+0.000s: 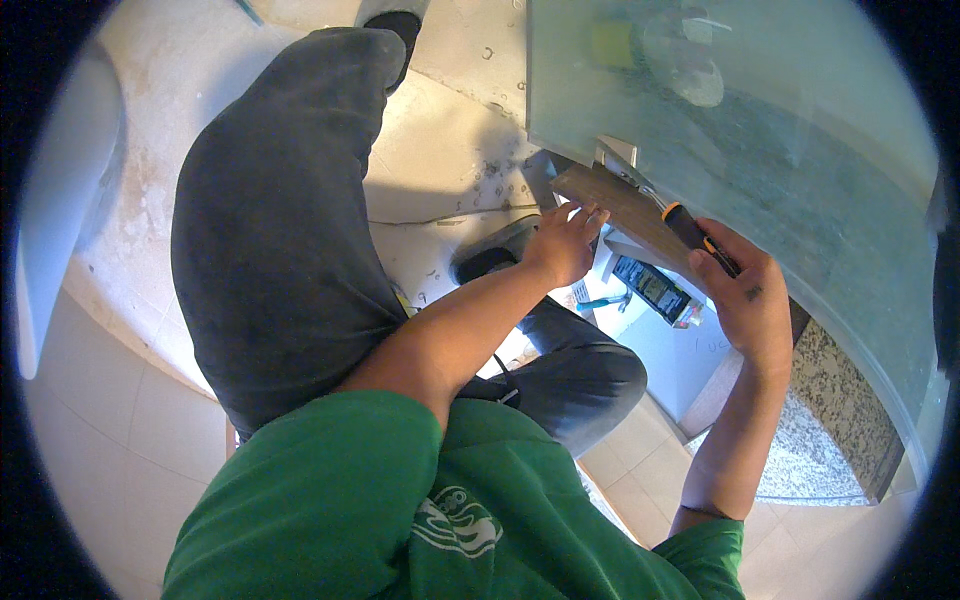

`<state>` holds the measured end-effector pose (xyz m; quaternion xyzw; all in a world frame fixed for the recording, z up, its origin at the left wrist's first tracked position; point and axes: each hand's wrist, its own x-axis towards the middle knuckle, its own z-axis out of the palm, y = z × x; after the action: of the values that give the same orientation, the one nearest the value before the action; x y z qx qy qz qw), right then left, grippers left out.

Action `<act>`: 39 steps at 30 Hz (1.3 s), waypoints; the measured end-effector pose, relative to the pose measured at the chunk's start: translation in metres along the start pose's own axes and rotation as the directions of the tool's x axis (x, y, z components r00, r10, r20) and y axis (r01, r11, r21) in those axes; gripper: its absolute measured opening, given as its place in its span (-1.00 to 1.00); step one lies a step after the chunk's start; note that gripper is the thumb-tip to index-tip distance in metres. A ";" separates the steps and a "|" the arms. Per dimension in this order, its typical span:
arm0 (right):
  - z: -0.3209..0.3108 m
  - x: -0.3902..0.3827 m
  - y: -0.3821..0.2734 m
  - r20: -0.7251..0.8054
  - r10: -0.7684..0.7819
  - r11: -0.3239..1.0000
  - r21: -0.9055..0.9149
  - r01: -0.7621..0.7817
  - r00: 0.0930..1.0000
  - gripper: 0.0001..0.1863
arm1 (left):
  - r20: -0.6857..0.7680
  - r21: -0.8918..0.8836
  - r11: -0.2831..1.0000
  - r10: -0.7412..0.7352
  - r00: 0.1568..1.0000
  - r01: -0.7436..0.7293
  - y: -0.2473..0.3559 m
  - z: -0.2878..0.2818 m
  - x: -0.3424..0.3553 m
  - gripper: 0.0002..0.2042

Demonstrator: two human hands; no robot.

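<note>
Left hand (pixel 563 247) sits at the brown board (pixel 628 208), fingers close together, perhaps bracing it; I can't tell whether they grip. Blade end by the glass sheet (pixel 720 135), the orange-and-black tool (pixel 688 228) slants into the right hand (pixel 748 295), fingers wrapped firmly around its handle for control.

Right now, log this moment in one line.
right hand: holds orange-black handled tool; left hand: at brown board; glass panel: alongside board

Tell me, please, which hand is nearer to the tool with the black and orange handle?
Right. The right hand grips the tool by its handle; the left hand is apart from it, with fingertips at the brown board's edge.
</note>
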<state>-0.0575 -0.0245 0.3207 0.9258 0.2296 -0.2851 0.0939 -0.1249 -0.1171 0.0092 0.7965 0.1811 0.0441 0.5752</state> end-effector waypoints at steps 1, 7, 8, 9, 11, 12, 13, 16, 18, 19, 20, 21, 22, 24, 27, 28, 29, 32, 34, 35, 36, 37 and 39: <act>0.000 0.000 0.001 -0.009 -0.017 1.000 -0.005 0.017 1.000 -0.55 | -0.010 0.005 0.999 0.032 0.999 -0.032 0.003 -0.002 -0.001 -0.31; -0.001 0.002 0.007 -0.011 -0.014 1.000 -0.012 0.014 1.000 -0.54 | -0.049 0.040 0.982 0.185 0.982 -0.183 0.016 -0.012 -0.009 -0.29; 0.000 0.002 0.008 -0.017 -0.024 0.999 -0.027 0.023 1.000 -0.55 | -0.022 0.034 0.984 0.177 0.984 -0.176 0.016 -0.013 -0.011 -0.28; 0.000 0.003 0.010 -0.023 -0.032 0.999 -0.040 0.031 0.999 -0.55 | 0.006 0.029 0.985 0.169 0.986 -0.169 0.016 -0.013 -0.012 -0.27; 0.001 0.008 0.014 -0.008 -0.103 0.987 -0.126 0.101 0.995 -0.55 | -0.062 -0.111 0.994 -0.023 0.998 0.016 0.008 0.001 -0.010 -0.39; 0.003 0.010 0.016 0.003 -0.137 0.977 -0.168 0.135 0.991 -0.54 | -0.085 -0.185 0.977 -0.121 0.989 0.104 0.003 0.010 -0.008 -0.45; 0.007 0.012 0.019 0.015 -0.149 0.959 -0.241 0.148 0.989 -0.55 | 0.002 -0.203 0.963 -0.179 0.984 0.176 0.002 0.012 -0.007 -0.56; 0.021 0.022 0.014 0.065 -0.148 0.894 -0.418 0.162 0.987 -0.55 | 0.121 -0.308 0.902 -0.279 0.953 0.303 -0.010 0.034 0.000 -0.70; 0.032 0.036 -0.011 0.122 -0.181 0.842 -0.495 0.217 0.976 -0.56 | -0.064 -0.475 0.840 -0.328 0.943 0.260 -0.046 0.081 0.011 -0.64; 0.035 0.039 -0.005 0.120 -0.149 0.834 -0.518 0.190 0.982 -0.57 | 0.094 -0.747 0.548 -0.475 0.875 0.377 -0.031 0.077 0.014 -0.54; 0.037 0.040 0.004 0.116 -0.104 0.830 -0.538 0.150 0.988 -0.58 | 0.308 -0.877 0.160 -0.538 0.785 0.453 -0.007 0.062 0.016 -0.44; 0.038 0.041 0.006 0.117 -0.078 0.819 -0.559 0.131 0.990 -0.59 | 0.517 -0.854 -0.256 -0.520 0.680 0.453 0.009 0.051 0.017 -0.34; 0.038 0.044 0.000 0.144 -0.082 0.790 -0.593 0.152 0.986 -0.59 | 0.549 -0.836 -0.309 -0.482 0.682 0.454 0.013 0.050 0.019 -0.31; 0.036 0.050 -0.014 0.198 -0.090 0.726 -0.657 0.201 0.976 -0.58 | 0.603 -0.791 -0.410 -0.402 0.688 0.454 0.020 0.047 0.026 -0.25; 0.037 0.058 -0.009 0.201 -0.143 0.677 -0.695 0.244 0.969 -0.63 | 0.627 -0.774 -0.450 -0.440 0.643 0.446 0.063 0.019 0.031 -0.22; 0.037 0.062 -0.012 0.219 -0.156 0.651 -0.710 0.267 0.963 -0.66 | 0.629 -0.766 -0.481 -0.425 0.651 0.426 0.070 0.011 0.037 -0.22; 0.038 0.065 -0.014 0.237 -0.165 0.626 -0.725 0.288 0.957 -0.69 | 0.633 -0.755 -0.512 -0.408 0.658 0.409 0.076 0.005 0.041 -0.22; 0.038 0.075 -0.030 0.316 -0.124 0.601 -0.730 0.325 0.941 -0.77 | 0.629 -0.734 -0.575 -0.378 0.679 0.360 0.083 -0.013 0.046 -0.33; 0.040 0.080 -0.033 0.343 -0.118 0.596 -0.726 0.343 0.932 -0.77 | 0.639 -0.705 -0.632 -0.368 0.675 0.323 0.086 -0.025 0.052 -0.39; 0.041 0.083 -0.027 0.341 -0.137 0.589 -0.727 0.353 0.930 -0.76 | 0.634 -0.717 -0.615 -0.378 0.675 0.328 0.088 -0.029 0.052 -0.41; 0.042 0.085 -0.024 0.338 -0.155 0.583 -0.727 0.363 0.928 -0.76 | 0.628 -0.728 -0.598 -0.387 0.675 0.335 0.090 -0.033 0.052 -0.44; 0.042 0.088 -0.024 0.350 -0.140 0.577 -0.731 0.364 0.926 -0.78 | 0.620 -0.742 -0.579 -0.400 0.675 0.337 0.090 -0.036 0.052 -0.46; 0.042 0.093 -0.025 0.372 -0.106 0.566 -0.740 0.363 0.922 -0.82 | 0.619 -0.732 -0.578 -0.342 0.707 0.362 0.088 -0.040 0.055 -0.48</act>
<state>-0.0218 0.0187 0.2322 0.6946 0.4385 -0.2928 0.4895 -0.0642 -0.0861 0.0970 -0.1641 0.3494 -0.0598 0.9206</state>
